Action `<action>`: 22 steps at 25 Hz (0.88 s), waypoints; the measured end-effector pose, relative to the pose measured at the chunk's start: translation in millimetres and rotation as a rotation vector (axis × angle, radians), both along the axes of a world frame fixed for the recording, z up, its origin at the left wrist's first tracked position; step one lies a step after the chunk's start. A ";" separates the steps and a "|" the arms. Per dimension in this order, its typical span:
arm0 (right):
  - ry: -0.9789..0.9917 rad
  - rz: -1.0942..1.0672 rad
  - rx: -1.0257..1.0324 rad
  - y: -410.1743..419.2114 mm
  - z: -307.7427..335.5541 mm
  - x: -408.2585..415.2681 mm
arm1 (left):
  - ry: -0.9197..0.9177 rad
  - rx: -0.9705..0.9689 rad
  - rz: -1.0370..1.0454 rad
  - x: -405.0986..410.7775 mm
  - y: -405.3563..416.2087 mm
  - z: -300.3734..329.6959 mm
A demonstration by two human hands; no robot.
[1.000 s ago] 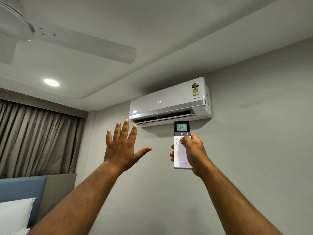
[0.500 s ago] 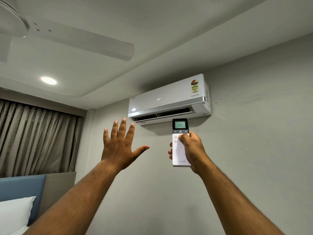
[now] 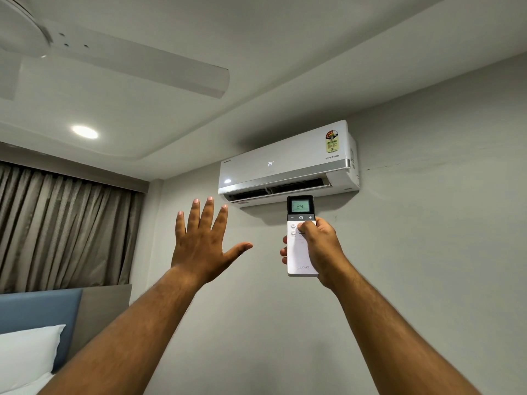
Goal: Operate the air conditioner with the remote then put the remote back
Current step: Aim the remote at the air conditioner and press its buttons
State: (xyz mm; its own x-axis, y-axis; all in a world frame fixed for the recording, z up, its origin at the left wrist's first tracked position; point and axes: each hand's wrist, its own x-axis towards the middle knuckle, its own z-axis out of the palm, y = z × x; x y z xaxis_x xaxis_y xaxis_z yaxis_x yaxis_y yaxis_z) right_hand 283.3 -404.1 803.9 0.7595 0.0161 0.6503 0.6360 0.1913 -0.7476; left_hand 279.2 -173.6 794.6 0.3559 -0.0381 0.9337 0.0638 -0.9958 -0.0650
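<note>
From the head view, the right hand wraps the slim, rigid, probably light remote at mid-body just below the air conditioner, thumb on its buttons, while the left hand hangs splayed, empty.

A white ceiling fan hangs near a lit ceiling light; grey curtains hang above a blue headboard and white pillow.
</note>
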 end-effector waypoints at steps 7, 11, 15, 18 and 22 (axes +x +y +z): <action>0.000 0.007 -0.009 6.9 0.8 -2.0 | -0.019 -0.004 0.017 1.9 7.2 0.4; 0.002 0.008 -0.014 7.8 0.7 -2.4 | -0.030 -0.003 0.014 2.2 9.8 0.3; 0.001 0.015 -0.009 8.3 -0.2 -3.1 | -0.031 -0.003 0.014 2.5 10.4 -0.3; 0.001 0.021 -0.007 8.3 -0.4 -4.1 | -0.034 -0.006 0.017 2.4 10.4 -1.0; -0.003 0.018 -0.005 8.6 0.6 -5.7 | -0.032 -0.001 0.014 1.8 10.1 -0.3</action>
State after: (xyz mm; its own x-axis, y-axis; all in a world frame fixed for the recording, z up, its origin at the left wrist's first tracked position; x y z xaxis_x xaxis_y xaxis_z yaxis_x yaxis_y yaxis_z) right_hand 277.6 -395.5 804.5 0.7569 0.0330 0.6527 0.6350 0.1992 -0.7464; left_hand 281.0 -163.5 794.3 0.3265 -0.0327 0.9446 0.0796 -0.9949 -0.0619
